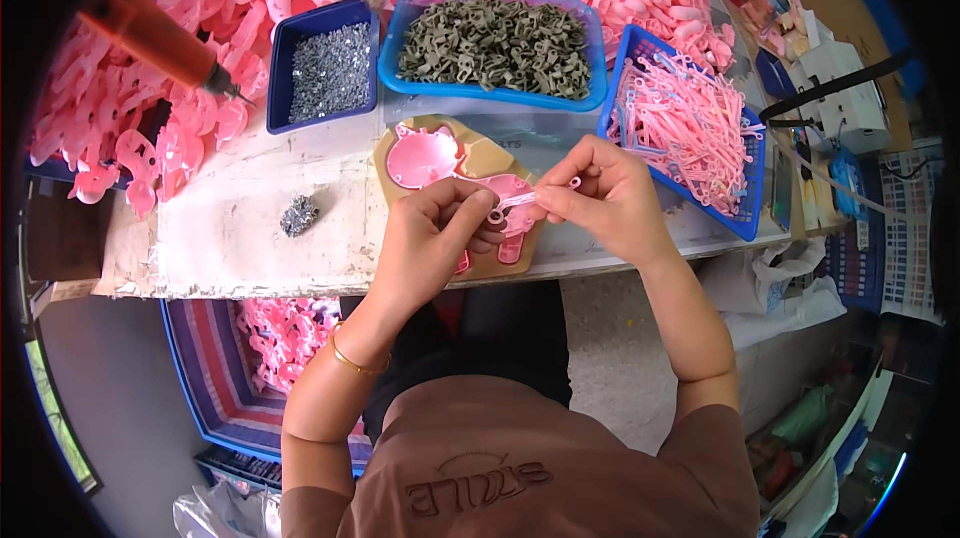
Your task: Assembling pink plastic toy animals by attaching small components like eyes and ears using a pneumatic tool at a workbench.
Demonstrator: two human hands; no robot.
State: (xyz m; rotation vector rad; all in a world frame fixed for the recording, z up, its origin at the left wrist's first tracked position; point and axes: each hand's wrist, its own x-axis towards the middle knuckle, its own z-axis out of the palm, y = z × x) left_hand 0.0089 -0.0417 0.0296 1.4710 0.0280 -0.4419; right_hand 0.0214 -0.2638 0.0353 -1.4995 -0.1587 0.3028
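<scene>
Close together above a tan jig [383,153], both my hands pinch small pink ring-ended plastic sticks [516,200]. My left hand [437,238] has its thumb and forefinger closed at one end, where a ring shows. At the other end my right hand [605,200] pinches with thumb and fingers, and another ring pokes out above its thumb. Whether it is one stick or two I cannot tell. In the jig lies a pink plastic shell [422,156] with a round hollow at its upper left; my fingers partly cover the rest of it.
An orange electric screwdriver [150,33] hangs at upper left. A screw bin [330,75], a blue tub of dark clips [492,46] and a blue basket of pink sticks [683,133] line the back. Loose screws [299,216] lie at left. Pink shells [190,133] heap behind.
</scene>
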